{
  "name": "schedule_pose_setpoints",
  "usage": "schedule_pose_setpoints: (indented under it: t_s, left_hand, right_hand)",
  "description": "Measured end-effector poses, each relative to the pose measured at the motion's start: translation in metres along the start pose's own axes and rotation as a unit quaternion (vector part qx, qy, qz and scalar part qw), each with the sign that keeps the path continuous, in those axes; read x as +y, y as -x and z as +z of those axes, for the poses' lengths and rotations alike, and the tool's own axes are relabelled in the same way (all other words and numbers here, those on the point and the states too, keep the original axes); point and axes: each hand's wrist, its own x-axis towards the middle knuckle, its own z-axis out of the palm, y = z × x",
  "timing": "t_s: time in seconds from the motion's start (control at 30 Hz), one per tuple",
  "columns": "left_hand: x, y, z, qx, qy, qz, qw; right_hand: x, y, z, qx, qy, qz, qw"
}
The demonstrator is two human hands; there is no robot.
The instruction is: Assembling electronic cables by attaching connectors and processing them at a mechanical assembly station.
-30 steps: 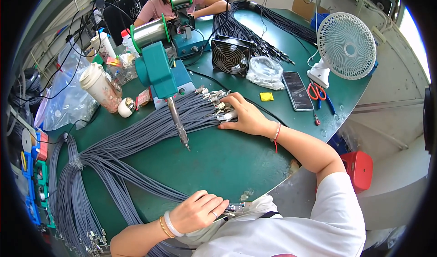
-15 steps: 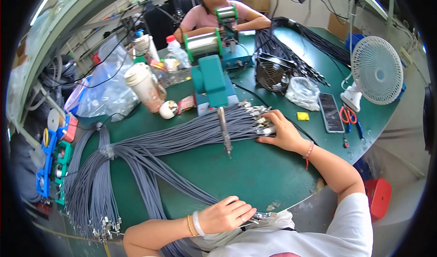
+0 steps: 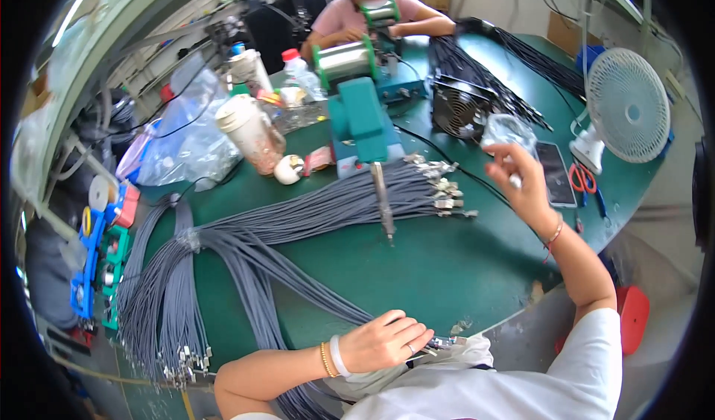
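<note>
Only the head view here, so here goes. Left hand (image 3: 383,342) sits at the near edge of the green table (image 3: 447,271), fingers curled shut on the connector ends (image 3: 439,341) of a few grey cables. Right hand (image 3: 521,185) is lifted off the table on the right, fingers loosely bent; looks like something small and pale is pinched at the fingertips, but I honestly can't tell what. The big bundle of grey cables (image 3: 298,215) fans from the far-left loops across to the metal plugs (image 3: 439,185) in front of the teal machine (image 3: 361,118), with its rod-like tip (image 3: 382,200) lying over the wires. What could go wrong, imo: the raised hand is near the plastic bag (image 3: 506,129) and phone (image 3: 555,174), so a careless swing could knock those. Tugging the near ends could also drag or tangle the whole bundle.
</note>
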Motion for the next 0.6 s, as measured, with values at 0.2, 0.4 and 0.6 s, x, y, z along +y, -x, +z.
schedule_pose_setpoints:
  t_s: [0.2, 0.4, 0.6]
  left_hand:
    - [-0.026, -0.043, 0.029, 0.004, 0.007, 0.01, 1.0]
    - [-0.029, -0.056, 0.043, -0.008, -0.002, -0.013, 1.0]
    - [-0.027, -0.059, 0.044, -0.011, -0.011, -0.014, 1.0]
  right_hand:
    - [0.114, -0.001, -0.096, 0.122, 0.001, 0.016, 0.992]
    - [0.194, 0.028, -0.127, 0.129, 0.172, 0.056, 0.975]
    - [0.209, 0.028, -0.131, 0.114, 0.2, 0.019, 0.973]
